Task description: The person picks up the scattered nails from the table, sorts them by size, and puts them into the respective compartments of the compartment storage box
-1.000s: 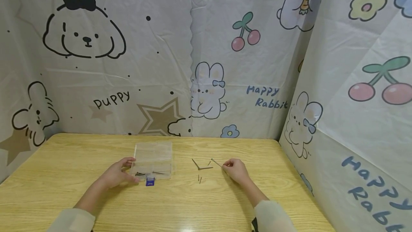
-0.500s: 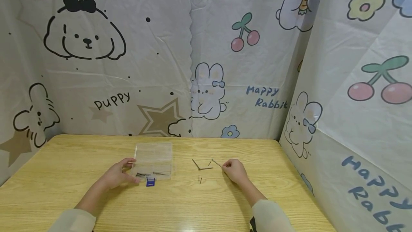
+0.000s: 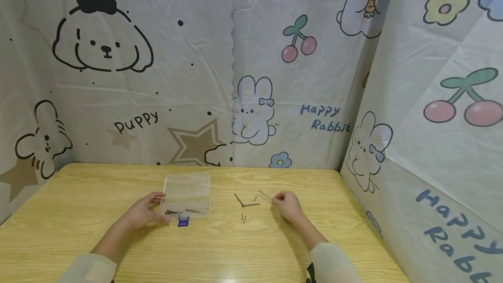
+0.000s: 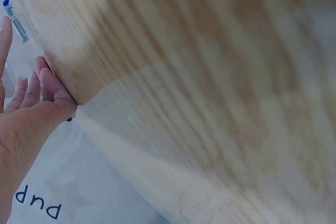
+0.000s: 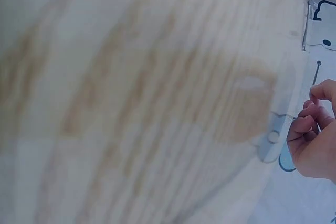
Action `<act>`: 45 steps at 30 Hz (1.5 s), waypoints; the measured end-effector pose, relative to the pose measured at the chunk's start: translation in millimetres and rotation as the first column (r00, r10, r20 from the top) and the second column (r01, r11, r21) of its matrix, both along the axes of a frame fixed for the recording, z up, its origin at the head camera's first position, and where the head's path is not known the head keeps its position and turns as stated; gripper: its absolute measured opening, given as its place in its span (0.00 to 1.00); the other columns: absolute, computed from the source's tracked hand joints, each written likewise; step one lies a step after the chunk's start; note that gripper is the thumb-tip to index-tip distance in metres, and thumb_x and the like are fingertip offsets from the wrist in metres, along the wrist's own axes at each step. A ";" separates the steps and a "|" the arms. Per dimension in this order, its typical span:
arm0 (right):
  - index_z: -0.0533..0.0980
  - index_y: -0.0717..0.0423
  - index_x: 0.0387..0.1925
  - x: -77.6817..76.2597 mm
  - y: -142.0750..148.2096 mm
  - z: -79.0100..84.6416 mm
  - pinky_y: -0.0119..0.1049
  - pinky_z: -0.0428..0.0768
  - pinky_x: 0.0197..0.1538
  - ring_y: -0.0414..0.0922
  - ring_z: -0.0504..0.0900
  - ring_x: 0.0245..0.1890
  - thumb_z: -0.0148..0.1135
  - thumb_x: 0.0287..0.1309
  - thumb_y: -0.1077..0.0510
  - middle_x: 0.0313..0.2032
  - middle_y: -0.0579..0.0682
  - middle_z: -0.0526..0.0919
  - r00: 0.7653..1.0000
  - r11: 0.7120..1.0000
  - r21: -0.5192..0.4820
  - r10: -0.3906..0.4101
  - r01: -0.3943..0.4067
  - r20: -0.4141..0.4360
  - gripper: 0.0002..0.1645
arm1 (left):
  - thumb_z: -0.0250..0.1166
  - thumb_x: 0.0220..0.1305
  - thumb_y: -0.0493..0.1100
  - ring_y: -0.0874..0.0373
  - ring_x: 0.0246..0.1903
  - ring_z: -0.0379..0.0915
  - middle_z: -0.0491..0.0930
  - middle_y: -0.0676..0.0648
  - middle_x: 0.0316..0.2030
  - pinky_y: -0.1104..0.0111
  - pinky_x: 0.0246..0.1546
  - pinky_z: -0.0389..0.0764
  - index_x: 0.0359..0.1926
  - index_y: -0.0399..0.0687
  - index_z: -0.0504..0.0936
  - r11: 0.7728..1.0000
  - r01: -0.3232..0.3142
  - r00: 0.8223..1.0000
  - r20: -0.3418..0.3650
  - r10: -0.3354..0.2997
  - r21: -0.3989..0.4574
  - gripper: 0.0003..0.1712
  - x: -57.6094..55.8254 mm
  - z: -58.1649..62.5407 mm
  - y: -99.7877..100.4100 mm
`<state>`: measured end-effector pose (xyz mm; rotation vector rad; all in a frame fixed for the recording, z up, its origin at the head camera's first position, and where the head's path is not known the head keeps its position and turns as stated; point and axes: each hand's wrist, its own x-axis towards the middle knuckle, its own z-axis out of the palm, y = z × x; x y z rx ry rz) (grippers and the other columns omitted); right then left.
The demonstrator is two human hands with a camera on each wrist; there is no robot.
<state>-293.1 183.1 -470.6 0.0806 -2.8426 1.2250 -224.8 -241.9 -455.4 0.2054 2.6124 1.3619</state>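
My left hand holds the left side of a clear plastic box, thumb at the front corner and fingers farther back. The box's lid is raised, and a blue latch hangs at the front. Several dark nails lie inside. To the right, my right hand pinches one long nail by its pointed end, head outward; in the right wrist view the nail's head is plain. Between box and right hand, two long nails and several short nails lie on the table.
The wooden table has its far edge against a printed cloth backdrop. Another cloth panel stands along the right side.
My right hand has lifted slightly with the nail, whose head has risen a little. The left hand and the box have not visibly moved.
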 end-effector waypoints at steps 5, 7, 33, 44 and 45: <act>0.80 0.61 0.31 0.7 -5.8 4.5 0.30 0.72 0.30 0.40 0.73 0.27 0.58 0.57 0.61 0.27 0.50 0.80 0.999 0.999 -0.018 0.039 -0.039 -0.022 0.07 | 0.74 0.48 0.48 0.22 0.62 0.50 0.58 0.23 0.62 0.40 0.57 0.66 0.66 0.32 0.55 1.000 -0.004 1.000 0.003 0.004 0.001 0.52 0.4 0.9 0.4; 0.80 0.61 0.32 2.0 -9.3 6.2 0.30 0.72 0.30 0.39 0.72 0.27 0.58 0.58 0.61 0.28 0.50 0.80 0.998 0.998 -0.031 0.060 -0.061 -0.019 0.07 | 0.74 0.48 0.48 0.22 0.62 0.50 0.58 0.23 0.62 0.40 0.57 0.66 0.66 0.32 0.55 1.000 -0.007 1.000 0.006 0.007 0.005 0.52 1.0 1.4 0.8; 0.80 0.61 0.31 19.6 -74.3 21.1 0.27 0.68 0.27 0.38 0.68 0.25 0.57 0.58 0.62 0.27 0.48 0.77 0.960 0.958 -0.055 0.280 -0.281 -0.027 0.07 | 0.75 0.46 0.50 0.25 0.63 0.50 0.58 0.23 0.62 0.41 0.57 0.66 0.66 0.32 0.55 1.000 -0.007 1.000 0.019 0.007 0.002 0.54 -1.6 -1.1 -1.1; 0.80 0.58 0.32 23.6 -98.0 24.0 0.26 0.67 0.25 0.39 0.67 0.25 0.57 0.59 0.61 0.27 0.46 0.75 0.951 0.949 -0.074 0.309 -0.307 0.011 0.06 | 0.74 0.46 0.50 0.25 0.63 0.50 0.58 0.23 0.62 0.41 0.57 0.66 0.66 0.32 0.55 1.000 -0.005 1.000 0.011 0.005 0.007 0.54 -1.5 -2.6 -1.0; 0.80 0.58 0.32 23.8 -100.0 23.5 0.27 0.67 0.26 0.39 0.67 0.26 0.57 0.59 0.61 0.27 0.46 0.75 0.951 0.949 -0.075 0.309 -0.307 0.014 0.06 | 0.74 0.46 0.50 0.25 0.63 0.51 0.58 0.23 0.63 0.41 0.57 0.66 0.66 0.32 0.55 1.000 -0.004 1.000 0.010 0.004 0.008 0.54 -1.6 -2.7 -1.1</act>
